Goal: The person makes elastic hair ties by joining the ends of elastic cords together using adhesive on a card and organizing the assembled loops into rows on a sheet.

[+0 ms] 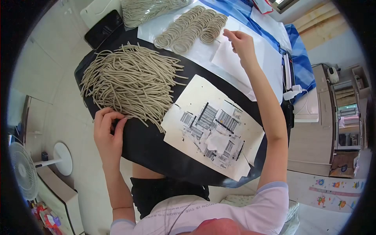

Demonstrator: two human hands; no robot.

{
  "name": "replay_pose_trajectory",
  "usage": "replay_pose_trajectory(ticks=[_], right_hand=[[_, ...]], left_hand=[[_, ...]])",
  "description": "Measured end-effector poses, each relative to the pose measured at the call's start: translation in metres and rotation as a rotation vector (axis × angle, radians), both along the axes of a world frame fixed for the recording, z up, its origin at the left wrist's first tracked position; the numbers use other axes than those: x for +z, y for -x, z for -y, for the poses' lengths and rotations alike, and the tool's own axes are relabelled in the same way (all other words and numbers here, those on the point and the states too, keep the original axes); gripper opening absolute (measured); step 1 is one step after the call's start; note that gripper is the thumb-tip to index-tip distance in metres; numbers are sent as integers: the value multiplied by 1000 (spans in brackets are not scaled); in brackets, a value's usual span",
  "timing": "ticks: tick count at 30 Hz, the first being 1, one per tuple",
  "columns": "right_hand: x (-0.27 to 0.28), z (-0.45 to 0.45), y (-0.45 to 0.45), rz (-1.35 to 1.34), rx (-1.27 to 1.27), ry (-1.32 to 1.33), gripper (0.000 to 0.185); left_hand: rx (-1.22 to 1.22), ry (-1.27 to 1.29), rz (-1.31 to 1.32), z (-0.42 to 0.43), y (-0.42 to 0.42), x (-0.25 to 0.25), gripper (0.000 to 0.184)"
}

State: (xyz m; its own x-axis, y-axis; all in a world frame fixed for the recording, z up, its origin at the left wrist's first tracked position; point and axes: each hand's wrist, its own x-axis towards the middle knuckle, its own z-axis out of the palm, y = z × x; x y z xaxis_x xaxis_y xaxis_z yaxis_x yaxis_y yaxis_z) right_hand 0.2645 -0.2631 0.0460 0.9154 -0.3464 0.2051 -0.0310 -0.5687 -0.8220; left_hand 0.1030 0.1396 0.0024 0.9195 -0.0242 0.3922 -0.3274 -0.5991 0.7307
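A large heap of beige cut cords (129, 80) lies on the black table cover. At its near left edge, my left hand (108, 131) pinches the end of a beige cord between thumb and fingers. My right hand (242, 46) is raised at the far side, beside the shortest of three rows of beige cord rings (213, 28). Its thumb and index finger are pressed together; whatever sits between them is too small to make out. A white sheet (231, 64) lies below that hand. Between my arms rests a worn cream board (196, 90) with barcode labels stuck on it.
A black phone (103, 29) lies at the far left corner, next to a clear bag of more cords (147, 11). Blue plaid cloth (299, 58) hangs along the far right. A white fan (23, 170) stands on the left, and a white charger (293, 92) sits by the right edge.
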Motion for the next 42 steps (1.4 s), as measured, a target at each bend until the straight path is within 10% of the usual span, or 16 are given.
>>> replay_pose_trajectory(ticks=[8,10,15,18,31,42], right_hand=[[38,-77,156,-114,683,-23,19],[46,-103,197,9,875,155,46],[40,-119,252,-312,984,-346,64],[25,-97,264,-284,851,-541,36],[5,-38,267,-377,855,-1416,14],[22,-31,267,-449,687,-868,13]], left_hand=[[-178,664,-80,29,51,38,11],[-424,896,-221,49,70,44,17],[-638,1147,-513,94,95,36,21],[-640,1216,-528,104,98,23,21],[-660,1190,-680,130,103,13,21],[-698,893,-551,130,108,4,14]])
